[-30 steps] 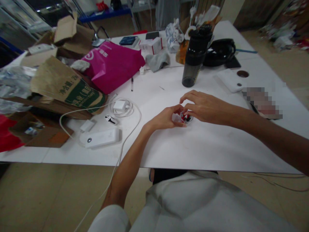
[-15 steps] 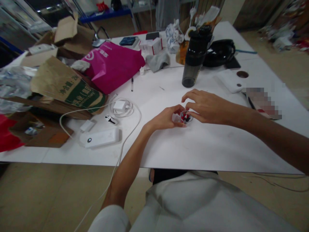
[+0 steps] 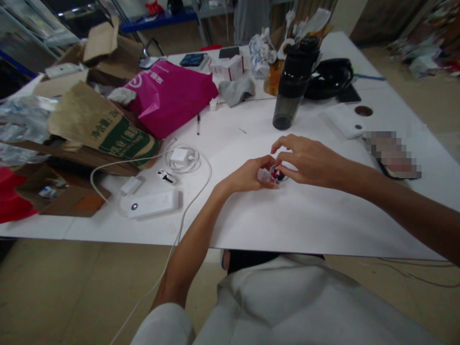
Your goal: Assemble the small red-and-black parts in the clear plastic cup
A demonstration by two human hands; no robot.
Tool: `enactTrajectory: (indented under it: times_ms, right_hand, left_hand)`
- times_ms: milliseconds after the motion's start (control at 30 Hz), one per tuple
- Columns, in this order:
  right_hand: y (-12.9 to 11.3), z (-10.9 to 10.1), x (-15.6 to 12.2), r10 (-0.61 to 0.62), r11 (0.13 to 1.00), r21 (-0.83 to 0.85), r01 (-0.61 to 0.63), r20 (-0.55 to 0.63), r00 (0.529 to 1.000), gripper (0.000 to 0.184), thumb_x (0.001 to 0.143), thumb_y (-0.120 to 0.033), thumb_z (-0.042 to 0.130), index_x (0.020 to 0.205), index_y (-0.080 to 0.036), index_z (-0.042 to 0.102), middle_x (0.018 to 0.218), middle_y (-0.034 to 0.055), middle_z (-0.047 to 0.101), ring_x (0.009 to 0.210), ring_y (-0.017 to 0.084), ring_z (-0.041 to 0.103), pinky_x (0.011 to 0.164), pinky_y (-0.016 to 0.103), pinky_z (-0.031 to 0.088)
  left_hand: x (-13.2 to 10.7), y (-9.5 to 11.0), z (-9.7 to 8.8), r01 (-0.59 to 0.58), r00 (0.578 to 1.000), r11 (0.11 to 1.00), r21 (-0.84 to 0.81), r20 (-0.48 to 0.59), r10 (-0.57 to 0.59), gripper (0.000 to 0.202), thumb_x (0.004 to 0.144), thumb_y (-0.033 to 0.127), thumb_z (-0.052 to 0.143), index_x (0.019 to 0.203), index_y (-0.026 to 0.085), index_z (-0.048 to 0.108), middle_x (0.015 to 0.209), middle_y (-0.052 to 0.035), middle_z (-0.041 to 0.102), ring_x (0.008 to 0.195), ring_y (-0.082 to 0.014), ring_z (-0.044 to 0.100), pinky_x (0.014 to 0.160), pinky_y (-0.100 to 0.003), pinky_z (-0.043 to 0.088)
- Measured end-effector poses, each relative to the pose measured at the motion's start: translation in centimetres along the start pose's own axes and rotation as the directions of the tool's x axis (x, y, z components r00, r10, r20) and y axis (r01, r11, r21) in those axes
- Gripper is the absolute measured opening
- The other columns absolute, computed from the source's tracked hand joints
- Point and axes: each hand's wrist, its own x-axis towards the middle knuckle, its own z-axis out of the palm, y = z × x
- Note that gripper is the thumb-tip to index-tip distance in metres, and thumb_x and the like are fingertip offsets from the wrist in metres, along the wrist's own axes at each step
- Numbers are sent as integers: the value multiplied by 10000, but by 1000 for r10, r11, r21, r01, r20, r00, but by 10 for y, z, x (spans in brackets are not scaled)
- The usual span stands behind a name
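Observation:
My left hand (image 3: 247, 176) is wrapped around a small clear container (image 3: 266, 176), its mouth turned toward me. Red and black pieces show inside, too small to name. From the other side my right hand (image 3: 309, 158) reaches in, its thumb and a finger pinched at the container's mouth and the other fingers curled above. What lies between those fingertips, if anything, is hidden. Just beyond the hands a black drink bottle (image 3: 287, 96) stands upright on the white table (image 3: 251, 225).
At left lie a white power bank (image 3: 154, 205), a coiled white cable with a charger (image 3: 179, 155), a paper sack (image 3: 104, 129) and a magenta bag (image 3: 172, 98). Right of my hands are a white box (image 3: 347, 123) and a phone-like item (image 3: 393, 155). A grey cloth (image 3: 237, 90) lies farther back.
The view has shifted slightly. My right fingertips have moved a little at the container's mouth, and less red shows inside. The left hand keeps its hold.

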Motion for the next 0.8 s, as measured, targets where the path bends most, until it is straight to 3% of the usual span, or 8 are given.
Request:
enactTrajectory:
  times_ms: [433,667,800]
  right_hand:
    - [7,15,-4,74,946,318,-65,-16,997,185,1045,-340,725,999,-210,849,1448,197,705,1307,381,683,1107,595,606]
    - [5,12,-6,64,965,260,-35,-105,992,142,1002,-261,733,1014,-227,871,1453,180,726,1298,386,689,1110,586,615]
    - [-1,8,-3,23,985,173,-9,-80,996,174,997,-224,715,1049,-215,881,1442,197,744,1286,412,684,1105,629,612]
  left_hand:
    - [0,1,-1,0,1000,1000,-9,4,0,489,859,460,968,1198,220,709,1215,-75,794,1145,-272,744,1091,-443,561]
    - [0,1,0,-8,1000,1000,-2,-10,8,477,854,440,977,1177,217,706,1198,-71,797,1145,-274,733,1094,-440,551]
    - [-1,3,0,22,1000,1000,10,-13,-22,488,849,423,981,1202,215,716,1222,-84,803,1146,-281,742,1095,-444,559]
